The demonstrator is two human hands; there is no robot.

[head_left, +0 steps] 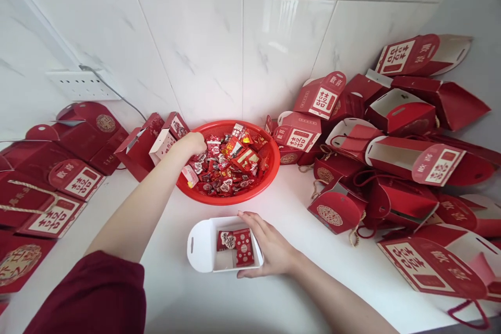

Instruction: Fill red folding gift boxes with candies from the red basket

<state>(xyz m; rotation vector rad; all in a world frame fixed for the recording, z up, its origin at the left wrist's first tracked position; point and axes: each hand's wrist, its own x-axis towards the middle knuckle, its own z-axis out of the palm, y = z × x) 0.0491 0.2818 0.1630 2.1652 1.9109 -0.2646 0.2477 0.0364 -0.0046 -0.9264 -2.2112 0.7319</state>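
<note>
With my right hand (270, 245) I grip the right end of a small paper gift box (201, 245), white inside, its flap folded out to the left. Two red wrapped sweets (244, 248) lie in the box. My left hand (193, 145) reaches over the left side of a red plastic basket (230, 199) and touches the heap of wrapped sweets (230, 162). Its fingers are curled downward, and whatever lies between them is hidden by the back of the hand.
Red gift boxes (324, 96) are piled at the right, some with rope handles. More red boxes (82, 180) stand at the left, below a wall socket (82, 86) with a cable. A tiled wall (211, 47) rises behind the white tabletop (164, 282).
</note>
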